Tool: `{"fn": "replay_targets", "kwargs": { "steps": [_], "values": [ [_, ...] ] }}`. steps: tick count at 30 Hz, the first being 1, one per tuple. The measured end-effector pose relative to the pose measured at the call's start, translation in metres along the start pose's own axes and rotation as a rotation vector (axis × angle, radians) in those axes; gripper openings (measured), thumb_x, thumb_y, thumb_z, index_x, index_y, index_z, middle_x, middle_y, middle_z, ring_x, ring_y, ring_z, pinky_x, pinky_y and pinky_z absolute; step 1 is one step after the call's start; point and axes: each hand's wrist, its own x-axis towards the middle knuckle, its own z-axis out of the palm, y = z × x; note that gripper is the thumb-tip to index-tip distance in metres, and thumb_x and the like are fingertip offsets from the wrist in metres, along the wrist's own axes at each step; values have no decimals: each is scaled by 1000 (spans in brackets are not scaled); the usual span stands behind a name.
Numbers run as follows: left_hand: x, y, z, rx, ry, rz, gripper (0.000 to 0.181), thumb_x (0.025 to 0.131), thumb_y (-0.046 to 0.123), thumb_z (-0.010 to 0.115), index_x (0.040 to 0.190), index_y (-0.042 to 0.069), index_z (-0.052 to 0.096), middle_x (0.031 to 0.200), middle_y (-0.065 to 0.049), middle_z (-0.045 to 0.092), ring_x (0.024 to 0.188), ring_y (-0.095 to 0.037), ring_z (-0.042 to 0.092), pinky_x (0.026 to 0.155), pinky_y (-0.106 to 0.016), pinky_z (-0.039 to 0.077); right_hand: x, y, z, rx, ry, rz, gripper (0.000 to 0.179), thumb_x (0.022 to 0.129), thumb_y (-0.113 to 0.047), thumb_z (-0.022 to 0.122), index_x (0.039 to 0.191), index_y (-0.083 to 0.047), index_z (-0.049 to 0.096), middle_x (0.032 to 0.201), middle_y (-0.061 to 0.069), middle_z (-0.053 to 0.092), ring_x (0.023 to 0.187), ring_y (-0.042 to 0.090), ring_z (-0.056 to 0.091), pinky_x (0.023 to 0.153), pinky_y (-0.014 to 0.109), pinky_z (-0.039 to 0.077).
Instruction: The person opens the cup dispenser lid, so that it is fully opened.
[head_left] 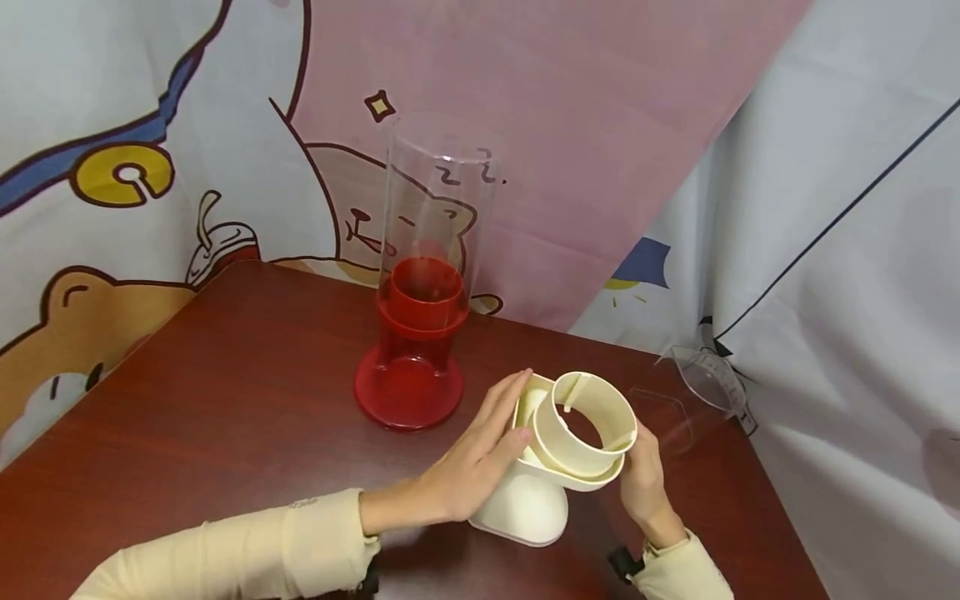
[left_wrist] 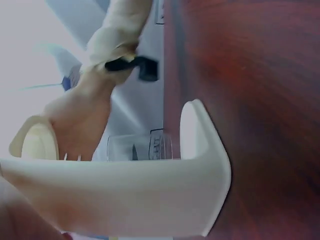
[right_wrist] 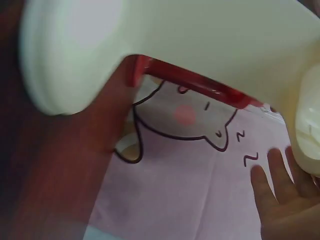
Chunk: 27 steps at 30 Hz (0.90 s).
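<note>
My left hand (head_left: 476, 467) grips the left side of a cream base (head_left: 525, 508), my thumb over its rim and my fingers along the outer wall. My right hand (head_left: 645, 479) is against the opposite side; its fingers are hidden, so I can't tell how they close. The cream base is tilted between my hands above the near part of the counter (head_left: 255, 400). I can't tell whether its rounded foot touches the wood.

At its top, a short round ring (head_left: 566, 442) stands inside a wider oval rim. It is open-mouthed, with small tabs inside, and the dark wood shows through.

Beyond my left hand, a red stand (head_left: 408, 392) rests upright on the counter. A tall clear cylinder (head_left: 401, 200) stands in it, around a red inner cup. Past my right hand, a clear container (head_left: 708, 379) lies near the counter's right edge. A patterned cloth (head_left: 555, 167) hangs behind.
</note>
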Motion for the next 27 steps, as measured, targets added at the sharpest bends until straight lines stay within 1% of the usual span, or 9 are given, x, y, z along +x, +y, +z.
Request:
{"fn": "replay_targets", "kwargs": {
  "steps": [3,5,7,11,13,16,19,22,27],
  "values": [
    [8,-5,-6,-10,-43,-24,56,108,26,37,160,27,18,163,4,22,150,-13,24,123,-45,24,-12,3,1,-166,60,-96,30,87,15,35,94,12,64,94,-4,66,95,-5,57,83,12,45],
    [14,-9,-11,0,-59,-39,52,108,28,35,159,25,24,162,3,27,150,-14,26,123,-45,24,-19,2,4,-180,96,-132,32,88,15,33,100,16,63,100,0,67,99,-2,58,88,14,47],
    [23,-13,-16,-8,-71,-62,50,108,29,35,157,22,31,161,0,32,150,-16,28,123,-46,24,-24,-2,9,-139,114,-131,38,92,12,28,114,20,59,117,1,66,112,4,60,98,16,46],
    [39,-22,-26,-54,-112,-165,49,107,36,37,154,22,40,158,-1,38,148,-17,31,122,-46,24,-36,-19,21,-108,109,-93,46,105,-10,29,137,21,41,144,15,53,136,17,49,115,23,35],
    [47,-26,-31,-81,-126,-218,50,105,39,40,153,24,42,156,0,40,148,-17,32,122,-47,25,-41,-30,26,-151,85,-70,58,107,-26,33,144,19,33,151,24,42,144,22,40,120,25,27],
    [56,-27,-38,-85,-150,-266,52,103,42,44,153,26,41,157,0,39,148,-19,32,122,-49,24,-46,-51,33,-251,49,-33,75,105,-42,40,149,16,25,157,30,28,150,27,28,123,25,19],
    [62,-28,-42,-76,-180,-277,54,102,43,46,154,27,40,157,-1,39,148,-21,32,122,-51,24,-52,-69,39,-350,30,24,87,101,-54,42,152,13,21,160,28,22,152,26,23,123,22,15],
    [66,-29,-43,-65,-198,-281,55,101,46,47,154,30,39,156,0,38,148,-20,31,121,-52,25,-55,-80,41,-403,16,82,91,99,-60,42,154,9,19,162,25,21,153,23,21,122,19,13],
    [65,-31,-41,-52,-180,-257,56,102,48,47,154,30,38,158,1,34,148,-21,30,121,-52,26,-56,-87,35,-372,4,125,86,101,-56,43,155,6,21,163,22,22,154,22,19,120,17,13]
  ]
}}
